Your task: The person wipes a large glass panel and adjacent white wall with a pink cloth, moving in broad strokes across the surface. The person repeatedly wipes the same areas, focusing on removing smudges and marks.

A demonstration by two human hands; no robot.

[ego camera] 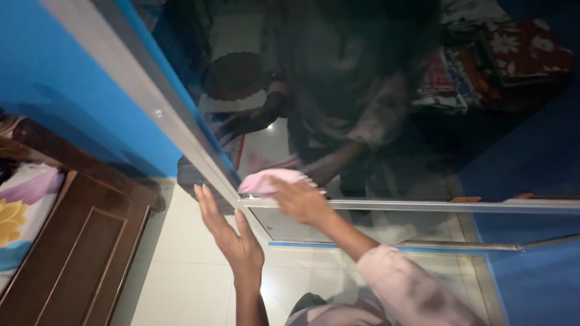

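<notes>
Nearest my lens, a pale pink sleeve (406,288) runs up from the bottom edge to my right hand (300,200), which presses a soft pink cloth (270,180) against the large mirror with the silver metal frame (181,130). Those fingers lie together, curled over the cloth at the mirror's lower left corner, just above the horizontal frame bar. I see my left hand (226,232) held flat and open, fingers straight and close together, fingertips touching the slanted side bar of the frame just left of the cloth; it holds nothing.

Within the mirror's glass I see a dim reflection of the person and, toward its upper right, folded red floral fabric (524,49). Left of the mirror frame stands a bright blue wall (54,78). Below and left of the frame sits a dark brown wooden panel (78,259), with a floral bedsheet (21,211) beyond it. White floor tiles (175,265) lie under the frame. I can see no labels or packages.
</notes>
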